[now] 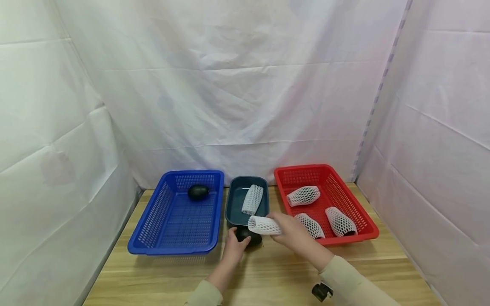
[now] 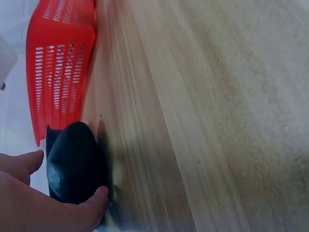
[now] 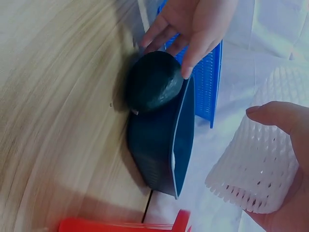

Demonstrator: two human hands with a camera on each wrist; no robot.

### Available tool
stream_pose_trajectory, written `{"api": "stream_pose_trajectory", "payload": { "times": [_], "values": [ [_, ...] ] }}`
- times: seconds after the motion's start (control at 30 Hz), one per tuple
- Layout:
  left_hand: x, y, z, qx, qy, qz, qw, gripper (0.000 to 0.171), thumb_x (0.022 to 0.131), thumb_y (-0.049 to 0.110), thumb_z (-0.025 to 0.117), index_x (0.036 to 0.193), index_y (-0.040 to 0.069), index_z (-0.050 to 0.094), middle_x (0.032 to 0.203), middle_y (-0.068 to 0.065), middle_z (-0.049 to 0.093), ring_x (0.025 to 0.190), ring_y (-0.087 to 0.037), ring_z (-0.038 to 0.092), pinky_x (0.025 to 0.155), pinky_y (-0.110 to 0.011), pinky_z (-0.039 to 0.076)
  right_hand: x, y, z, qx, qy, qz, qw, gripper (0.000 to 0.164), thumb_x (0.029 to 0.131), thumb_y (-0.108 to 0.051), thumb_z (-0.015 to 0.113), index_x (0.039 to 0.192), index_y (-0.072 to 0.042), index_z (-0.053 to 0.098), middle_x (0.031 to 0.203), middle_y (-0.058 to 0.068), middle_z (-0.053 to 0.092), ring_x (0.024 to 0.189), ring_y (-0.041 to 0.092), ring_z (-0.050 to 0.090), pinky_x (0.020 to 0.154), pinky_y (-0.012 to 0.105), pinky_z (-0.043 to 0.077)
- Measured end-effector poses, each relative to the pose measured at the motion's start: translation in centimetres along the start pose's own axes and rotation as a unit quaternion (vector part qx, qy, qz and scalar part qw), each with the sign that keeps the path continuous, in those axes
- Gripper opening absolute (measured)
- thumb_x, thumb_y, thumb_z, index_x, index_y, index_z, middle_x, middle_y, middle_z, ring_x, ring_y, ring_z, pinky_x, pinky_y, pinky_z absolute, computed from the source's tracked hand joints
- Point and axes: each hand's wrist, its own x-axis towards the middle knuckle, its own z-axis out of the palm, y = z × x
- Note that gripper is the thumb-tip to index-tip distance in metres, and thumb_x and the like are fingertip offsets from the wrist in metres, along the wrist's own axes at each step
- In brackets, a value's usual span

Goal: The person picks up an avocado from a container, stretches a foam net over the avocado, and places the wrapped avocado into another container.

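Observation:
A dark green avocado (image 1: 249, 237) is at the front of the small teal bin, low over the wooden table. My left hand (image 1: 234, 246) holds it by its near end, thumb on one side and fingers on the other, as the right wrist view shows with the avocado (image 3: 153, 82) under the fingertips. In my right hand (image 1: 292, 231) is a white foam net sleeve (image 1: 264, 225), gripped between thumb and fingers, its open end turned toward the left hand. Another foam net sleeve (image 1: 252, 199) lies inside the teal bin (image 1: 228, 208).
To the left stands a blue basket (image 1: 172, 250) with one avocado (image 1: 198, 192) near its back. A red basket (image 1: 373, 233) on the right contains several net-wrapped pieces, including one wrapped avocado (image 1: 340, 222). White cloth (image 1: 245, 106) hangs behind and at both sides.

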Motion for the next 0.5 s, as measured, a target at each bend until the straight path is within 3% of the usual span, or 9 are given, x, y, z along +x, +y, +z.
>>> {"api": "stream_pose_trajectory", "payload": {
  "times": [0.23, 0.5],
  "values": [
    [0.7, -0.8, 0.4, 0.028, 0.003, 0.012, 0.9995, 0.063, 0.078, 0.015, 0.081, 0.124, -0.015, 0.051, 0.12, -0.036, 0.055, 0.115, -0.049, 0.051, 0.097, -0.056, 0.041, -0.4, 0.0, -0.2, -0.004, -0.016, 0.002, 1.0, 0.051, 0.075, -0.017, 0.085, 0.12, -0.016, 0.062, 0.11, -0.002, 0.064, 0.091, 0.015, 0.058, 0.083, 0.04, 0.051],
    [-0.1, -0.6, -0.3, 0.026, -0.01, 0.029, 0.9992, 0.058, 0.076, 0.02, 0.084, 0.118, -0.012, 0.06, 0.117, -0.031, 0.059, 0.112, -0.046, 0.055, 0.095, -0.055, 0.043, -1.0, -0.4, -1.3, 0.004, -0.018, -0.002, 1.0, 0.054, 0.075, -0.016, 0.085, 0.124, -0.014, 0.061, 0.111, -0.002, 0.064, 0.093, 0.015, 0.058, 0.084, 0.04, 0.052]
  ]
}}
